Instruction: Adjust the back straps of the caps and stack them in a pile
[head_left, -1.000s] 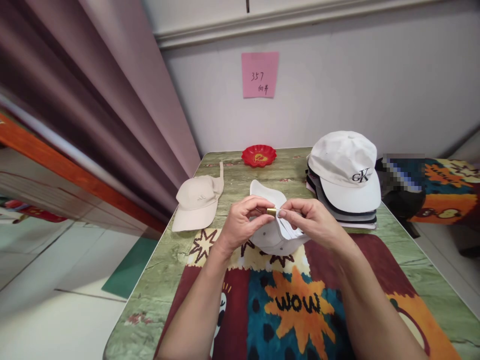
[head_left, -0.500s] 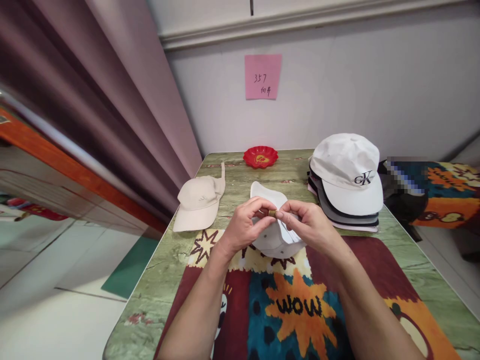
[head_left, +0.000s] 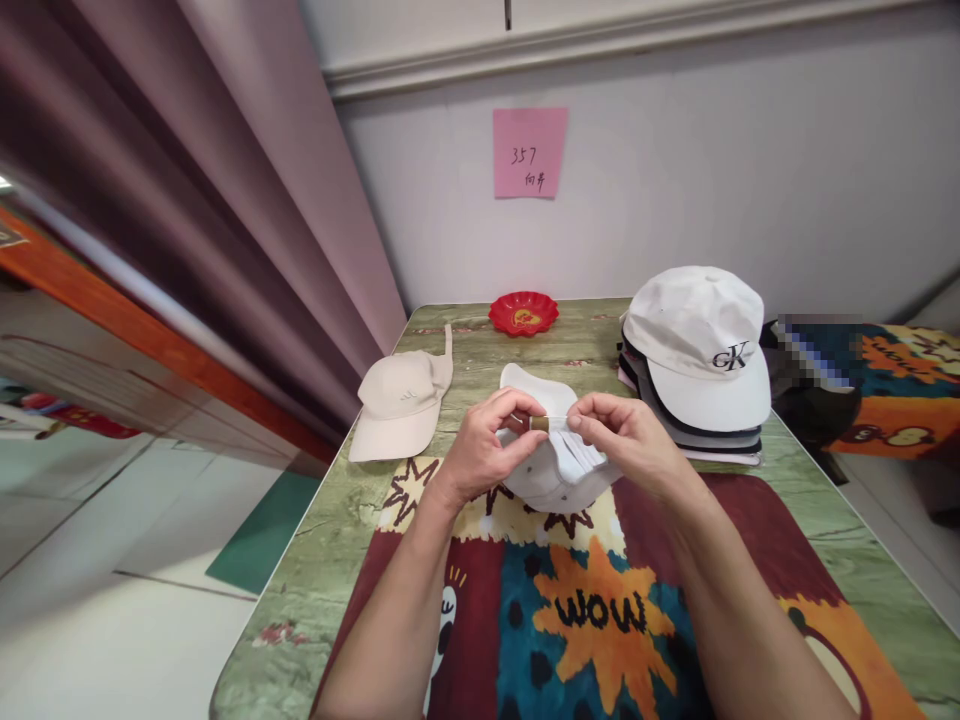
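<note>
A white baseball cap [head_left: 551,485] lies on the patterned mat in front of me, its brim pointing away. My left hand [head_left: 491,440] pinches the brass-coloured buckle [head_left: 539,424] at the cap's back strap. Between thumb and fingers, my right hand [head_left: 619,435] grips the white strap [head_left: 559,423] just right of the buckle. A short stretch of strap shows between the two hands. Fingers partly cover the buckle and the strap's ends.
A beige cap [head_left: 401,405] with its strap sticking up sits at the left. On the right stands a stack of caps, a white one [head_left: 697,340] on top. A red scalloped dish [head_left: 523,314] is near the wall. The mat [head_left: 461,640] covers the table's front.
My right hand has drawn slightly right, away from my left hand. More of the buckle and a length of white strap now show between them.
</note>
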